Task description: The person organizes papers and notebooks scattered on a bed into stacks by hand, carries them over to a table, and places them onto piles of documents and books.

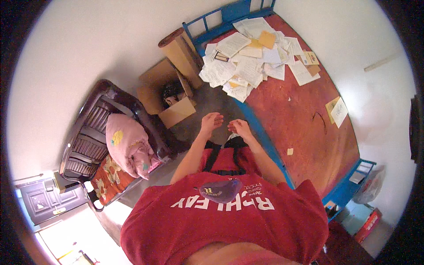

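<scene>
My left hand (212, 122) is held out in front of my body above the dark floor, fingers together and slightly curled, holding nothing that I can see. Facing it, my right hand (239, 127) is near the blue bed frame's side rail (253, 117), its fingers bent and nothing visible in it. The hands are apart. Beyond them, a loose heap of printed papers (246, 71) covers the far end of the reddish bed board (298, 122), with brown envelopes (267, 39) among the sheets.
An open cardboard box (177, 112) with dark contents stands ahead on the left, beside a tall brown roll (182, 56). A dark sofa (112, 92) holds a pink bundled quilt (127, 142). More papers (339, 112) lie by the right wall.
</scene>
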`<state>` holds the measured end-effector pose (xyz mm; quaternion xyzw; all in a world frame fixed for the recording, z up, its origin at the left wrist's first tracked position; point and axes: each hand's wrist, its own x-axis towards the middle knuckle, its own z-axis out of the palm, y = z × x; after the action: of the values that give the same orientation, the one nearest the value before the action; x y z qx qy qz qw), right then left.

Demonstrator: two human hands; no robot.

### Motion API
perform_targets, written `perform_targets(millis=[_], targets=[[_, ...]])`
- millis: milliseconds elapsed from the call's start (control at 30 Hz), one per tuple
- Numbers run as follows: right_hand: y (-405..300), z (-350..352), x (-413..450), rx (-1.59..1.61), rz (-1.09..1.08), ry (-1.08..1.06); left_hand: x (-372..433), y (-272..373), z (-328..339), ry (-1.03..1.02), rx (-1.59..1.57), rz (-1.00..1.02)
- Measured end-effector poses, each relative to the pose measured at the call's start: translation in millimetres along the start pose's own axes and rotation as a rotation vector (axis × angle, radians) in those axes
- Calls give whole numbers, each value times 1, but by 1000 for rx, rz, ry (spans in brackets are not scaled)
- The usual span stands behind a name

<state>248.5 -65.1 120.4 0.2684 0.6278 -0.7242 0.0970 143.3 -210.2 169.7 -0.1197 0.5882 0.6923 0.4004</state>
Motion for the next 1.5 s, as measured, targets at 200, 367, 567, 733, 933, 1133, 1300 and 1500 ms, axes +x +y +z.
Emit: perform_targets(millis=[200,367,567,733,933,1133,1300,1500], targets=[[-9,-53,98,-336,-179,-3,76,36,30,28,10,-40],[-45,-76,150,-485,-232,-19,132,71,46,38,-31,-87],[-69,-97,218,-496,-249,10,218,107,66,-13,-54,-158],[-131,-84,260,311,8,151,292,128,56,2,-144,-196],[-132,-107,331,495,128,318,375,136,66,-58,-320,-256],[-115,-107,392,555,140,375,447,113,55,65,-195,-354],[-80,-117,433,454,263,475,470,97,62,91,-80,-412],[-72,-114,455,278,195,453,495,91,53,33,-168,-492]])
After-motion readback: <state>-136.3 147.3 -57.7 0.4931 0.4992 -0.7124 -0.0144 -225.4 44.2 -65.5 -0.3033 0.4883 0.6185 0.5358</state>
